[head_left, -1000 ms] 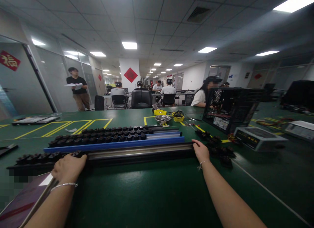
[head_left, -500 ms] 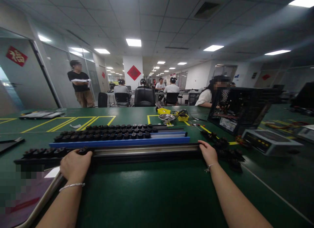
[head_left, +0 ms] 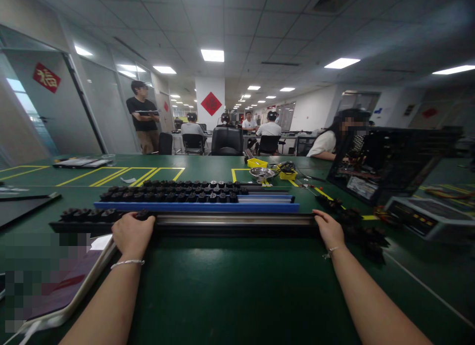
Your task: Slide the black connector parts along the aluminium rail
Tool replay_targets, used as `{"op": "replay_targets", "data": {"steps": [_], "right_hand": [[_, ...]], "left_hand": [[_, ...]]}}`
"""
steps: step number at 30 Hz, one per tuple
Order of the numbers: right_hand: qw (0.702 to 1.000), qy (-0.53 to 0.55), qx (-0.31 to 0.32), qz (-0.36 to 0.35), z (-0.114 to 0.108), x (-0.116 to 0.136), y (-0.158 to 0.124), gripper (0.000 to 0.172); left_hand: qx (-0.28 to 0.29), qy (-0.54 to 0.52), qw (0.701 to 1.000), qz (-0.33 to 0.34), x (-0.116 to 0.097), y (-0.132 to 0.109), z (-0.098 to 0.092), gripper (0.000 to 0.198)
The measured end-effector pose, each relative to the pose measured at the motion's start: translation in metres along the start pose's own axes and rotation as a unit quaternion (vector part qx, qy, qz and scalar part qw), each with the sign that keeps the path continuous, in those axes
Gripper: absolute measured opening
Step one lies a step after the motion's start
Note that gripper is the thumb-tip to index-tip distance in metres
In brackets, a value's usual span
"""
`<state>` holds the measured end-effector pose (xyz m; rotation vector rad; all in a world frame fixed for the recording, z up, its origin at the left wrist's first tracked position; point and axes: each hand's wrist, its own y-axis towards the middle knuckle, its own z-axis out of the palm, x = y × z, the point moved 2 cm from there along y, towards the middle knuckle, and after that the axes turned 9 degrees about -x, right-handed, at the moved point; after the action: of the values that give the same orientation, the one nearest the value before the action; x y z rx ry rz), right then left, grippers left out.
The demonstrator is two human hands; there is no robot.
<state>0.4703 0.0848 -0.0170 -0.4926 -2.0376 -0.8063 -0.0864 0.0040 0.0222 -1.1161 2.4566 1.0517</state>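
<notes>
A long black rail (head_left: 230,222) lies crosswise on the green table (head_left: 241,290) in front of me, with a row of small black parts at its left end. My left hand (head_left: 131,233) is closed over the rail near those parts. My right hand (head_left: 328,229) grips the rail's right end, fingers curled over it. Behind it lie blue rails (head_left: 196,205) loaded with rows of black parts (head_left: 174,192).
A loose heap of black parts (head_left: 356,226) lies right of my right hand. An open computer case (head_left: 386,159) and a grey box (head_left: 419,214) stand at the right. A flat tablet-like object (head_left: 55,285) lies at the near left. Yellow bins (head_left: 258,163), a metal bowl (head_left: 261,172) and several people are beyond.
The view has swung left and tilted up a little, so everything sits further right in the picture. Both hands keep their hold on the black rail.
</notes>
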Motion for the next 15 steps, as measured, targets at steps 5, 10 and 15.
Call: {"op": "replay_targets", "data": {"steps": [5,10,15], "right_hand": [[1.000,-0.020,-0.013,-0.008,-0.0014,0.0012,-0.0018,0.042],[0.998,-0.053,-0.029,0.003,-0.0033,0.0016,-0.0047,0.043],[0.998,-0.057,-0.033,-0.001,-0.0052,0.0042,-0.0052,0.041]], "left_hand": [[-0.009,-0.014,1.000,-0.005,-0.0001,-0.0002,0.0015,0.059],[-0.014,-0.017,1.000,0.001,-0.0019,-0.0016,0.0033,0.060],[-0.022,-0.021,1.000,0.001,-0.0032,-0.0026,0.0032,0.057]]}}
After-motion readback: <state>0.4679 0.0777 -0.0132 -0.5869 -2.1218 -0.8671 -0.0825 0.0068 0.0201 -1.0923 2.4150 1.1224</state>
